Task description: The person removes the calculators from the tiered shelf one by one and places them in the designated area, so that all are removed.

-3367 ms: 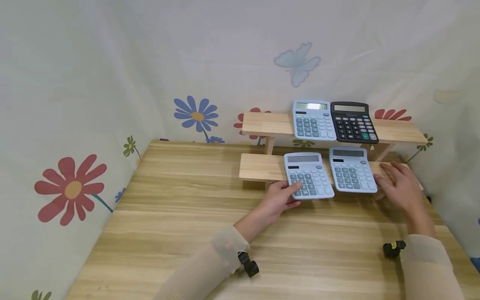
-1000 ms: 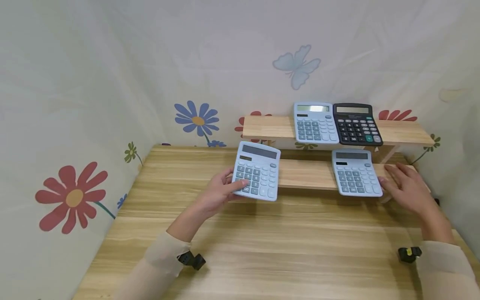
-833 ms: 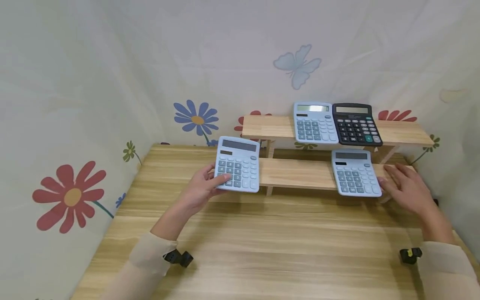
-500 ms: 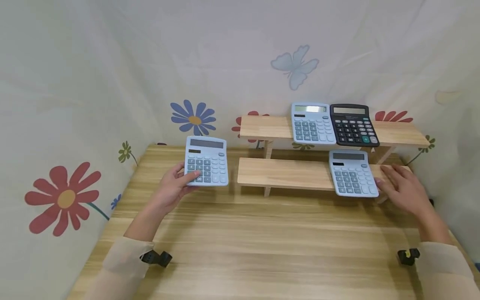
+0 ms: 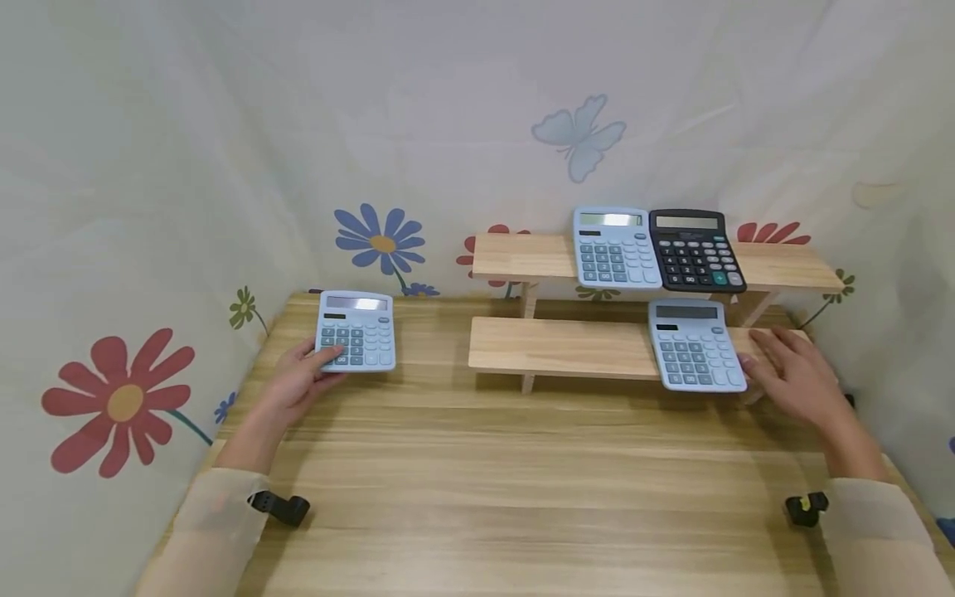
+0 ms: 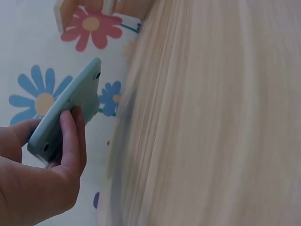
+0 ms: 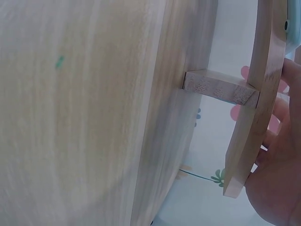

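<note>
In the head view my left hand [image 5: 300, 385] holds a light blue calculator [image 5: 356, 332] by its lower left corner, thumb over the keys. The left wrist view shows fingers [image 6: 71, 141] under the back of this calculator [image 6: 75, 101], which is tilted and raised off the table. My right hand [image 5: 798, 381] rests at the right end of the lower wooden shelf [image 5: 559, 347], thumb by the right edge of another light blue calculator [image 5: 697, 347] lying there. In the right wrist view, the right hand [image 7: 277, 155] lies along the shelf [image 7: 258, 108], its fingers partly hidden.
On the upper shelf [image 5: 522, 255] a third light blue calculator [image 5: 616, 249] lies beside a black calculator [image 5: 696, 250]. A wood-grain table [image 5: 522, 497] stands under the two-step rack. Behind it hangs a white cloth [image 5: 448, 99] printed with flowers and a butterfly.
My left hand has carried its calculator off the lower shelf's left part, leftward to over the table's far left. The right hand has stayed by the shelf's right end.
</note>
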The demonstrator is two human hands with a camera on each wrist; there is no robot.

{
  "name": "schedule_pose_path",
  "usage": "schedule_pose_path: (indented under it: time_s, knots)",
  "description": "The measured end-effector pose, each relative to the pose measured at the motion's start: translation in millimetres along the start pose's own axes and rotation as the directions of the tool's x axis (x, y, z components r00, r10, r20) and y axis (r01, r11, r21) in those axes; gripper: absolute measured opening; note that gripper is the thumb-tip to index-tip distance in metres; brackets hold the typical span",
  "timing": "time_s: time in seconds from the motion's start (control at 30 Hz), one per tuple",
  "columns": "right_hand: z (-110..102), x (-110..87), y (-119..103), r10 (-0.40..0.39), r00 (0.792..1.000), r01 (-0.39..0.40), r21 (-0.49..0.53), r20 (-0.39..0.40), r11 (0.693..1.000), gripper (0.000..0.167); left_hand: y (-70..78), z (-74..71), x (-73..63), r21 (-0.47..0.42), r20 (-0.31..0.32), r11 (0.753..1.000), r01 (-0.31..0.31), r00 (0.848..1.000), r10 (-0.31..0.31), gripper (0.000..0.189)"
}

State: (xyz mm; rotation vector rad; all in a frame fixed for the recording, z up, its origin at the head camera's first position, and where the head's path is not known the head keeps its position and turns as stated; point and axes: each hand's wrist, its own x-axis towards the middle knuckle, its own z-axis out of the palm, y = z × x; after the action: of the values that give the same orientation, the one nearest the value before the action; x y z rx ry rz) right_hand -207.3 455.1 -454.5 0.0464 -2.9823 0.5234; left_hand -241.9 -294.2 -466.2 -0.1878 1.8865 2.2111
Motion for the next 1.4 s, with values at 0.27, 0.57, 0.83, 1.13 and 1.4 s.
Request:
schedule_pose_path:
  time_s: [0.27, 0.57, 0.83, 1.13, 1.4]
  knots:
    - [-2.4, 1.8, -3.6, -0.014, 1.0, 0.014, -0.01, 0.001, 1.0, 0.076, -3.8, -27.4, 1.7, 0.082, 0.033, 0.996, 0.02, 0.999, -0.023, 0.067]
    - [-4.5, 2.0, -1.7, -0.014, 1.0, 0.013, -0.023, -0.017, 1.0, 0.075, 1.7, -40.9, 19.0, 0.13, 0.038, 0.991, 0.025, 0.999, -0.03, 0.066]
    - [6.2, 9.6, -3.0, -0.05, 0.998, 0.05, -0.025, -0.03, 0.998, 0.073, 1.4, -60.5, 26.9, 0.095, -0.037, 0.993, 0.074, 0.997, -0.071, 0.075]
    - [2.6, 5.4, -4.0, -0.038, 0.999, 0.037, -0.016, -0.031, 0.999, 0.073, 0.7, -60.3, 31.7, 0.592, -0.252, 0.8, 0.101, 0.965, 0.065, 0.072]
    - [-0.8, 1.0, -2.2, -0.026, 0.999, 0.025, -0.018, -0.028, 1.0, 0.074, 0.1, -54.1, 34.2, 0.735, -0.311, 0.663, 0.142, 0.94, 0.143, 0.065]
